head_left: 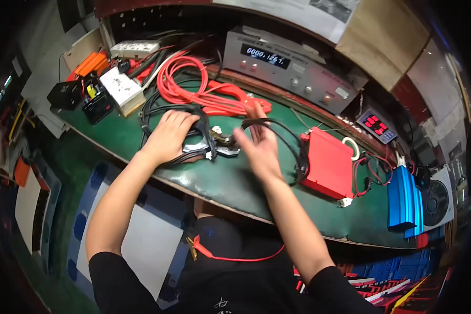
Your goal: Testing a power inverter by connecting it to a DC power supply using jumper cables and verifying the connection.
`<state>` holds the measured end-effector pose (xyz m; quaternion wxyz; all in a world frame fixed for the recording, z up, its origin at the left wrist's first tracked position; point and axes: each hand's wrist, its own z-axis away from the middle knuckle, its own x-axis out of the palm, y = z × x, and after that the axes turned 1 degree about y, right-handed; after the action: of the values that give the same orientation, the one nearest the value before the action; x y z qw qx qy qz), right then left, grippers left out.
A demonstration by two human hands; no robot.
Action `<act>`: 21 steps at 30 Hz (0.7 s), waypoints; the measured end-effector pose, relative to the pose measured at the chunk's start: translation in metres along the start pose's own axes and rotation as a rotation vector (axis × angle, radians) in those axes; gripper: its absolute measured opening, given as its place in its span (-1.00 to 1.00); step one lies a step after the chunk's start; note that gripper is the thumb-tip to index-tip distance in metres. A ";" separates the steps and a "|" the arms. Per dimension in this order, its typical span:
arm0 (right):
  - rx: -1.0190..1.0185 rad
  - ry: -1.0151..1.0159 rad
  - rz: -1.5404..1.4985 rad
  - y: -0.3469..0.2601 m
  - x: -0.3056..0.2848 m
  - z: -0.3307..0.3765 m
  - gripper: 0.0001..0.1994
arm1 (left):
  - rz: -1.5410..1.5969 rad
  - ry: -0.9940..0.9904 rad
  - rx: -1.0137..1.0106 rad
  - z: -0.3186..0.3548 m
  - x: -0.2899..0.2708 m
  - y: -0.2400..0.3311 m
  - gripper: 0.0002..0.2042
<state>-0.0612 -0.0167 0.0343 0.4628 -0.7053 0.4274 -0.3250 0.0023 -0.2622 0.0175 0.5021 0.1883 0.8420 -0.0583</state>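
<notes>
My left hand (168, 138) is closed over a coil of black cable (150, 107) on the green bench. A metal clamp with black handles (227, 150) lies beside it, its brassy jaw pointing right. To the right of the clamp, my right hand (262, 152) is raised with its fingers stretched and apart, slightly blurred. A loop of black cable (285, 131) passes by those fingers and runs to a red box (329, 165). Behind the left hand lie a coil of red cable (175, 78) and a large red clamp (230, 99).
A grey meter with a lit display (293, 73) stands along the back. Blue metal cases (401, 201) and a small red-digit display (374, 124) are at right. Black and white boxes (123, 89) sit at left. A red lead with a clip (201, 248) rests on my lap.
</notes>
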 end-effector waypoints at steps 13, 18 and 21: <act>-0.014 0.191 -0.235 0.019 0.034 -0.039 -0.44 | -0.076 0.014 -0.074 0.006 -0.001 -0.002 -0.16; -0.091 0.096 -0.065 0.030 0.033 -0.036 -0.42 | -0.057 0.010 -0.088 0.005 -0.001 0.000 -0.14; -0.165 0.083 -0.104 0.034 0.032 -0.034 -0.42 | -0.056 0.023 -0.073 0.005 -0.002 -0.001 -0.13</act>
<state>-0.0869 -0.0651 0.0166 0.3678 -0.7480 0.4345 -0.3413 0.0069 -0.2648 0.0168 0.4971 0.1471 0.8542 -0.0396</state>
